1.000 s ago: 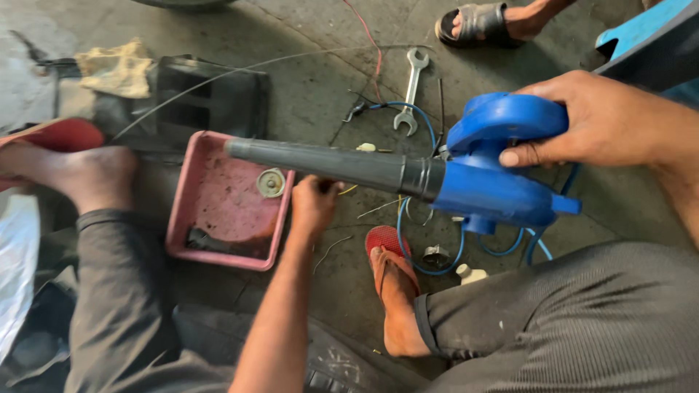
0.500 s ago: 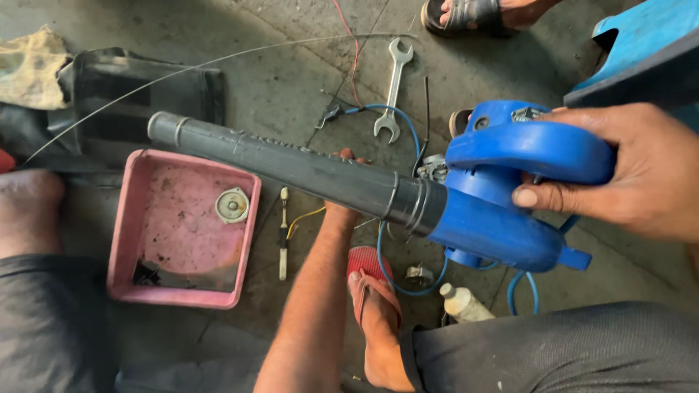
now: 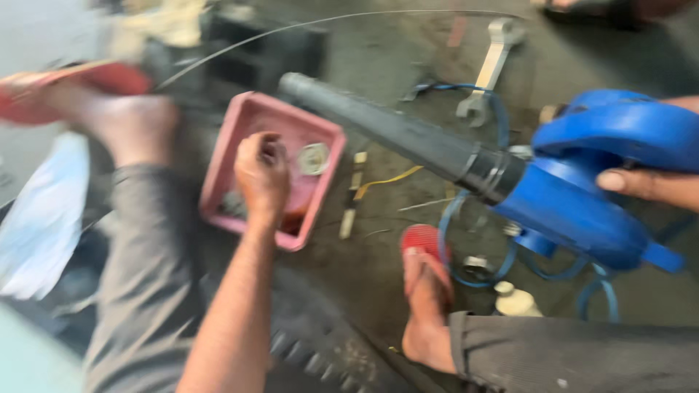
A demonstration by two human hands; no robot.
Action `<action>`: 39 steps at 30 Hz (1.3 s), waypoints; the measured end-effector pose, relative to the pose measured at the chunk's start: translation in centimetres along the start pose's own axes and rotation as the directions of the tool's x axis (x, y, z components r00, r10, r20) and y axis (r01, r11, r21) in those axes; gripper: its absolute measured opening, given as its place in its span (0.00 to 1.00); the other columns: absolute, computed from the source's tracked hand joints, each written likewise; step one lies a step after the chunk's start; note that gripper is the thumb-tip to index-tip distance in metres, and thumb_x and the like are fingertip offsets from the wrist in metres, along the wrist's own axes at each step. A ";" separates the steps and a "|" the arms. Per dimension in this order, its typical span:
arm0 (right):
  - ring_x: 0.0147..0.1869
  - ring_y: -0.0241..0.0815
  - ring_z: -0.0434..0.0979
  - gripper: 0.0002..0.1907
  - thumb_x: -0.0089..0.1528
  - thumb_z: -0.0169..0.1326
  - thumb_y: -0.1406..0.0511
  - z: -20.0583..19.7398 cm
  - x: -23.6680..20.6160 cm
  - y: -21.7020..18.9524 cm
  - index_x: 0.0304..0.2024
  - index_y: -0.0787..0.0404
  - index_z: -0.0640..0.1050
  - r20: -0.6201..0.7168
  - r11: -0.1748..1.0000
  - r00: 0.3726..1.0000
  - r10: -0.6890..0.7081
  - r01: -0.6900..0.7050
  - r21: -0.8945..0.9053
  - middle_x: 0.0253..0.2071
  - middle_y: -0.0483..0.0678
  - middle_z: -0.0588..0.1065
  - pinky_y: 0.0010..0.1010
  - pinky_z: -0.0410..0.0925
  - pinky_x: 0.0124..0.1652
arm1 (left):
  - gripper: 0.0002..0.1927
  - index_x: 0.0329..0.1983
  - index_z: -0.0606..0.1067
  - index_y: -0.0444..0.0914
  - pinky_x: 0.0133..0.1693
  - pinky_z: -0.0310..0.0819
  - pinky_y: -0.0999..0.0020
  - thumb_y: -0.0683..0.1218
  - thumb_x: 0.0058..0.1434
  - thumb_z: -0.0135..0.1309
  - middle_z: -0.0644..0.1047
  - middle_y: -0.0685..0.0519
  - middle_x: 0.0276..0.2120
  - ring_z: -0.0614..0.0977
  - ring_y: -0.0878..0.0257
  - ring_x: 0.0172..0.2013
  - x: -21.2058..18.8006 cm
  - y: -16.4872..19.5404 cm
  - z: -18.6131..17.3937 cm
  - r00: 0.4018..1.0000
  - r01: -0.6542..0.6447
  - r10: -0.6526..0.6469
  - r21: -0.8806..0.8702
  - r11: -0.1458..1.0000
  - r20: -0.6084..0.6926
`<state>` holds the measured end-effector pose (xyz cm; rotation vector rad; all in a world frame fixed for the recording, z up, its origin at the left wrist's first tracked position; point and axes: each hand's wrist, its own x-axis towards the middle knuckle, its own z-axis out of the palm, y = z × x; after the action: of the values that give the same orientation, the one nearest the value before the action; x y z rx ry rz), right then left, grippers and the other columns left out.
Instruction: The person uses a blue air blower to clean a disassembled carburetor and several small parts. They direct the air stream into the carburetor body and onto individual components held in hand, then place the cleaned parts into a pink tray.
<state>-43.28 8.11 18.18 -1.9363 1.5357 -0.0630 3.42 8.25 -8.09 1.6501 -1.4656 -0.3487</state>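
My right hand [image 3: 648,182] gripped the blue blower [image 3: 582,196] by its handle, thumb pressed along the side and the other fingers wrapped out of sight behind the housing. The grey nozzle [image 3: 386,127] ran up and to the left from the blue body, and its open end hung just over the far corner of the pink tray [image 3: 226,175]. My left hand [image 3: 261,175] was over the middle of that tray, fingers curled in together. The frame was too blurred for me to tell whether they pinched anything or touched the tray floor. A round metal washer [image 3: 314,158] lay in the tray just right of my knuckles, apart from them.

The tray's near edge sat close to my left leg, and its right edge faced a strip of bare concrete floor [image 3: 364,262], where a thin screwdriver-like tool [image 3: 351,204] and a yellow wire [image 3: 386,180] lay. That strip was the open room between the tray and my right foot in its red sandal [image 3: 426,251]. Blue cord [image 3: 466,247] looped on the floor under the blower, beside the sandal. A spanner [image 3: 489,69] lay farther off, well beyond the nozzle. A long thin wire [image 3: 328,22] arched across the top of the view.
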 end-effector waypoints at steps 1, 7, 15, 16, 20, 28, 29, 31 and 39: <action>0.36 0.45 0.81 0.26 0.53 0.68 0.64 0.9 0.5 0.9 0.54 0.61 0.81 0.035 0.997 0.997 0.075 -0.075 -0.001 0.38 0.54 0.80 0.38 0.74 0.38 | 0.05 0.41 0.78 0.39 0.37 0.75 0.56 0.39 0.61 0.59 0.79 0.47 0.34 0.81 0.51 0.34 0.4 -1.5 -2.9 0.998 0.062 -0.062 0.023 0.998 -0.015; 0.25 0.49 0.77 0.21 0.57 0.69 0.66 4.6 1.8 2.6 0.53 0.61 0.81 0.167 0.955 0.940 0.297 -0.292 -0.052 0.32 0.57 0.79 0.40 0.73 0.25 | 0.06 0.43 0.82 0.44 0.45 0.78 0.57 0.43 0.63 0.62 0.82 0.46 0.42 0.84 0.50 0.42 -1.9 -5.8 -10.6 0.946 0.303 -0.320 0.217 0.928 0.050; 0.23 0.42 0.76 0.23 0.51 0.70 0.62 5.8 0.1 -6.7 0.50 0.57 0.86 0.065 0.986 0.984 0.164 -0.161 -0.050 0.32 0.50 0.81 0.35 0.74 0.25 | 0.21 0.50 0.75 0.35 0.51 0.72 0.47 0.46 0.54 0.62 0.73 0.39 0.53 0.75 0.38 0.54 -4.0 -0.3 0.8 0.952 0.113 -0.177 0.251 0.961 0.249; 0.23 0.41 0.76 0.22 0.50 0.71 0.62 5.7 0.1 -7.8 0.48 0.57 0.86 0.058 0.980 0.982 0.182 -0.176 -0.092 0.32 0.50 0.81 0.35 0.75 0.27 | 0.18 0.47 0.77 0.36 0.53 0.71 0.46 0.48 0.56 0.63 0.72 0.39 0.53 0.74 0.39 0.55 -4.3 -0.2 1.9 0.947 0.138 -0.208 0.275 0.951 0.246; 0.30 0.42 0.82 0.24 0.51 0.72 0.56 5.1 1.2 -11.3 0.48 0.56 0.86 0.092 0.928 0.954 0.286 -0.252 -0.273 0.34 0.50 0.83 0.36 0.76 0.36 | 0.19 0.51 0.73 0.35 0.51 0.72 0.48 0.42 0.56 0.58 0.75 0.38 0.50 0.76 0.38 0.50 -4.6 -1.5 3.4 0.916 0.378 -0.389 0.113 0.919 0.095; 0.35 0.47 0.81 0.29 0.57 0.59 0.43 4.8 2.4 -14.7 0.52 0.52 0.84 0.208 0.888 0.896 0.392 -0.309 -0.342 0.34 0.52 0.79 0.41 0.79 0.36 | 0.07 0.38 0.64 0.41 0.33 0.87 0.49 0.40 0.62 0.50 0.73 0.49 0.34 0.80 0.57 0.30 0.9 -4.8 -5.1 0.657 0.603 -0.680 -0.768 0.216 0.325; 0.36 0.47 0.81 0.29 0.57 0.58 0.42 5.0 2.5 -15.1 0.49 0.54 0.84 0.203 0.883 0.895 0.397 -0.311 -0.353 0.33 0.52 0.79 0.40 0.78 0.36 | 0.07 0.37 0.65 0.40 0.33 0.87 0.49 0.40 0.62 0.51 0.74 0.49 0.34 0.81 0.57 0.31 1.8 -5.0 -7.1 0.670 0.587 -0.659 -0.787 0.189 0.342; 0.36 0.47 0.80 0.31 0.58 0.55 0.40 5.3 2.4 -16.2 0.44 0.58 0.84 0.194 0.871 0.891 0.411 -0.320 -0.374 0.32 0.52 0.78 0.40 0.76 0.37 | 0.07 0.35 0.65 0.40 0.35 0.85 0.50 0.39 0.64 0.51 0.75 0.49 0.34 0.83 0.56 0.33 3.0 -5.0 -11.3 0.693 0.560 -0.614 -0.818 0.128 0.378; 0.35 0.50 0.82 0.29 0.58 0.55 0.39 5.5 0.0 -21.3 0.41 0.54 0.84 0.194 0.929 0.943 0.270 -0.202 -0.311 0.29 0.52 0.79 0.41 0.76 0.39 | 0.07 0.36 0.69 0.41 0.34 0.85 0.57 0.43 0.61 0.56 0.77 0.51 0.34 0.82 0.60 0.31 2.0 -2.2 -19.1 0.653 0.647 -0.600 -0.752 0.126 0.461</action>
<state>-22.80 12.68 24.87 -1.8741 1.6757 0.5040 18.87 14.24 1.90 1.1936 -0.2417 -1.4049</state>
